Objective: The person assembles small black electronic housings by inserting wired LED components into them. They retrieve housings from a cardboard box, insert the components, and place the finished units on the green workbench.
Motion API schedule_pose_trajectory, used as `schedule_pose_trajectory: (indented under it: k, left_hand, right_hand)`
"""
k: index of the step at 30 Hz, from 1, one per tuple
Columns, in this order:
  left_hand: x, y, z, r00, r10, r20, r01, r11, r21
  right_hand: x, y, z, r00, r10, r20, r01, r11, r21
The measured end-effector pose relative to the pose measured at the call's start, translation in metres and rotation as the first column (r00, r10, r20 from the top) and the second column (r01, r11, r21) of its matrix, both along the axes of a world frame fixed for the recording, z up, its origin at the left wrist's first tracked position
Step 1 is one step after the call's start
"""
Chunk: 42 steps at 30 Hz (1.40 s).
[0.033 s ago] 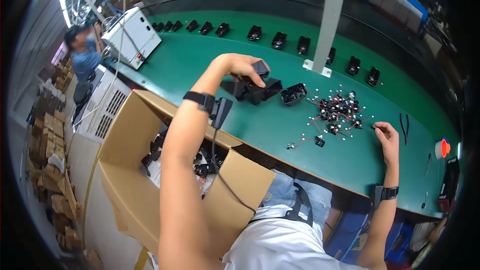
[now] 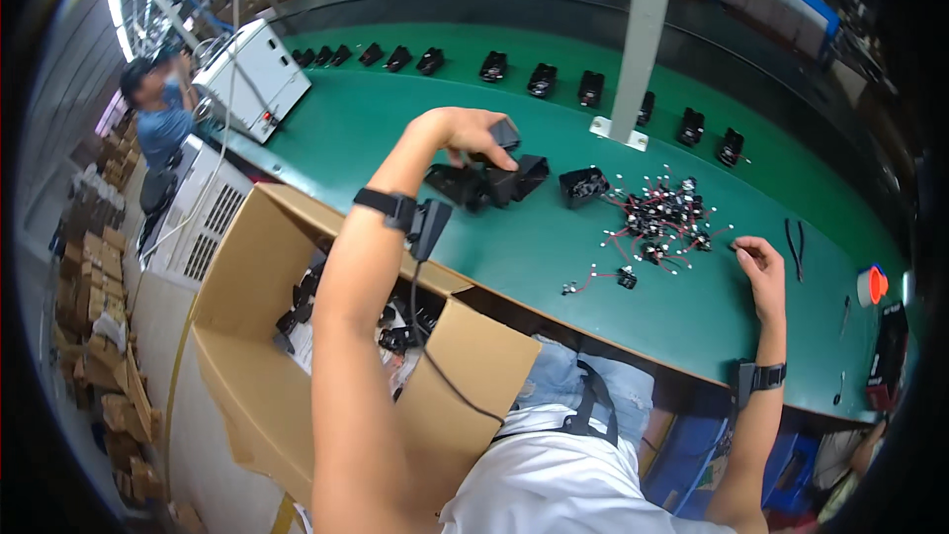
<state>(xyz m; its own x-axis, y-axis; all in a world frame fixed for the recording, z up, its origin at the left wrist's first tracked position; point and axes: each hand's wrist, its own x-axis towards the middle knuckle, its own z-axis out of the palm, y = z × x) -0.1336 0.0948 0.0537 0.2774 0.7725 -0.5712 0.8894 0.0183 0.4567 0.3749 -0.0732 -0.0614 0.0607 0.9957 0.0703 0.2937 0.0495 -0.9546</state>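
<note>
My left hand reaches over a small cluster of black plastic housings on the green bench. Its thumb and fingers are closed around one black housing. Just right of the cluster lies a separate open black housing. Beside that is a tangled heap of small black parts with red wires and white connectors. One wired part lies apart, nearer me. My right hand rests at the right of the heap, fingers loosely curled in, with nothing visible in them.
Several black housings stand in a row along the far side, behind a metal post. An open cardboard box with black parts adjoins the bench. Pliers and an orange-and-white tape roll lie right. A person is far left.
My left hand has shifted slightly left, and the housings beneath it have spread a little. The open housing beside them has turned slightly. My right hand stays in place.
</note>
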Motion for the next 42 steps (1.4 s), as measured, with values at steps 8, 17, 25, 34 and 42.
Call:
schedule_pose_trajectory:
  k: [8,17,25,34,42]
  left_hand:
    - [0.033,-0.043,0.013,0.979,-0.031,0.203,-0.106,0.768,0.632]
    - [0.121,-0.08,-0.02,0.541,0.144,0.829,-0.07,0.99,-0.126]
    - [0.123,-0.083,-0.048,0.509,0.105,0.855,-0.064,0.994,-0.084]
    - [0.136,-0.087,-0.054,0.351,0.08,0.933,-0.05,0.997,-0.066]
    - [0.146,-0.102,-0.061,0.401,0.118,0.908,0.104,0.979,-0.173]
  right_hand:
    - [-0.03,0.001,0.046,0.963,-0.032,0.266,-0.024,0.978,0.205]
    - [-0.173,-0.013,0.09,0.405,0.323,0.855,-0.467,0.877,-0.11]
    - [-0.169,-0.003,0.053,0.67,0.314,0.673,-0.387,0.921,-0.044]
    - [-0.133,0.03,0.062,0.93,0.314,-0.194,-0.291,0.947,0.137]
    - [-0.129,0.023,0.047,0.911,0.234,-0.34,-0.213,0.972,0.098]
